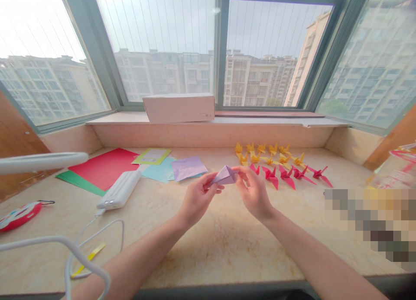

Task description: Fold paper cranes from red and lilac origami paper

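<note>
A piece of folded purple origami paper [225, 175] is held up between my two hands over the middle of the counter. My left hand [199, 197] pinches its left corner with thumb and fingers. At the opposite end, my right hand [254, 191] grips the right corner. The paper shows a raised triangular fold at its centre. Beyond my right hand stand rows of yellow paper cranes [269, 160] and a row of red paper cranes [286, 174]. Behind my left hand lies a purple paper sheet [188, 167], partly over light blue paper [158, 170].
Red paper [104, 163] and green paper [79, 183] lie at the left beside a white power bank [119, 190] with a looping white cable [122, 230]. A red-and-white object [20, 215] sits far left. A white box [179, 109] rests on the windowsill.
</note>
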Available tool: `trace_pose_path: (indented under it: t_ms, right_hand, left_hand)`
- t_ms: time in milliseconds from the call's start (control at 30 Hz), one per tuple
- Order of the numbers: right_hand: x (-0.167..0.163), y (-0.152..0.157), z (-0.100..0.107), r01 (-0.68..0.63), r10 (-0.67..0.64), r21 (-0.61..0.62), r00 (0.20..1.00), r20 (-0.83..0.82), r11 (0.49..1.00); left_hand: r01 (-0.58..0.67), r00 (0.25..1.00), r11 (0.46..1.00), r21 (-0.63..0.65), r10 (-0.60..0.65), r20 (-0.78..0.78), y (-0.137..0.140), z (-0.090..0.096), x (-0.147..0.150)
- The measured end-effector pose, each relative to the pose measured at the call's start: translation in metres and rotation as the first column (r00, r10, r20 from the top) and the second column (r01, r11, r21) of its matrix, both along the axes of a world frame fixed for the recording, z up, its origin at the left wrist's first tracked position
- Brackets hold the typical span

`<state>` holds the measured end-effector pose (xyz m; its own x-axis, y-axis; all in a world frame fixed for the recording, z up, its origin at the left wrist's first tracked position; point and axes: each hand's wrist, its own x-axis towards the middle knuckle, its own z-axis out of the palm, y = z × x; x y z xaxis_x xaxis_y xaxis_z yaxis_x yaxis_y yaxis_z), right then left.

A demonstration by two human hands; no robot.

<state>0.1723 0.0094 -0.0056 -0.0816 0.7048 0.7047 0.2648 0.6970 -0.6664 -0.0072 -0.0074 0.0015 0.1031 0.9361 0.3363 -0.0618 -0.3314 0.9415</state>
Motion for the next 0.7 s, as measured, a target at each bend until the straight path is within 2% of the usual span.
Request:
trace_pose_path:
  t_ms: [133,367,567,700]
  right_hand:
    - [0.0009,0.0003,0.0008,-0.017,0.017,0.011,1.0,0.009,1.0]
    - [0.0012,0.0002,0.0002,-0.022,-0.014,0.133,0.966,0.259,0.991]
    - [0.0035,-0.0069,0.0066,0.043,-0.235,0.373,0.842,0.485,0.927]
    - [0.0025,-0.0085,0.0088,0.056,-0.343,0.48,0.772,0.535,0.876]
  left_hand:
    - [0.038,0.999,0.997,-0.061,-0.037,0.011,-0.003,0.0052,0.0]
    - [0.138,0.983,0.981,-0.14,-0.118,0.141,-0.0037,0.01,-0.0002]
    - [0.145,0.955,0.981,-0.128,-0.105,0.276,0.0015,0.0073,-0.0029]
    - [0.189,0.94,0.969,-0.16,-0.132,0.314,0.0012,0.006,-0.0015]
